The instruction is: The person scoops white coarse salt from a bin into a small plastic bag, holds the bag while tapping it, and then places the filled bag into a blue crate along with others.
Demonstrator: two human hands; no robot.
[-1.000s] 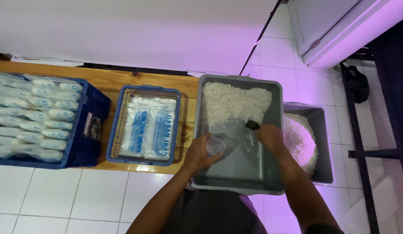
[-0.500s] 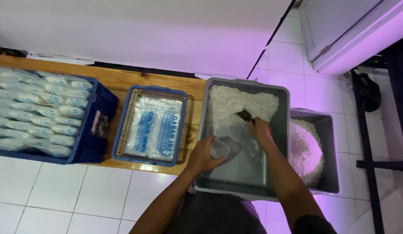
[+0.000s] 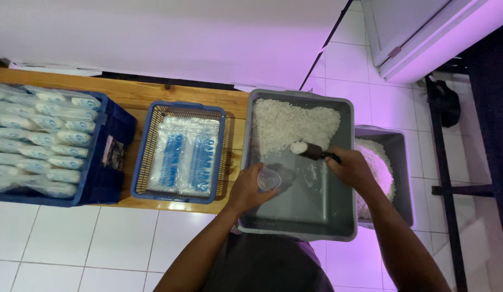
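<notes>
My left hand (image 3: 246,190) holds a small clear plastic bag (image 3: 269,178) open over the near part of a grey tub (image 3: 301,226). My right hand (image 3: 353,170) grips a dark scoop (image 3: 312,150) heaped with white grains, lifted just above the tub floor. A pile of the same white grains (image 3: 292,125) fills the far half of the tub. The scoop's loaded end points left, a short way above and to the right of the bag's mouth.
A second grey tub (image 3: 403,178) of white grains stands to the right. On a wooden bench (image 3: 154,94) sit a blue wire basket (image 3: 141,162) with printed flat plastic bags and a blue crate (image 3: 108,184) stacked with filled packets. White tiled floor lies below.
My right hand dug the scoop into the grain pile, then drew it back out loaded, toward the bag. My left hand kept the bag in about the same place.
</notes>
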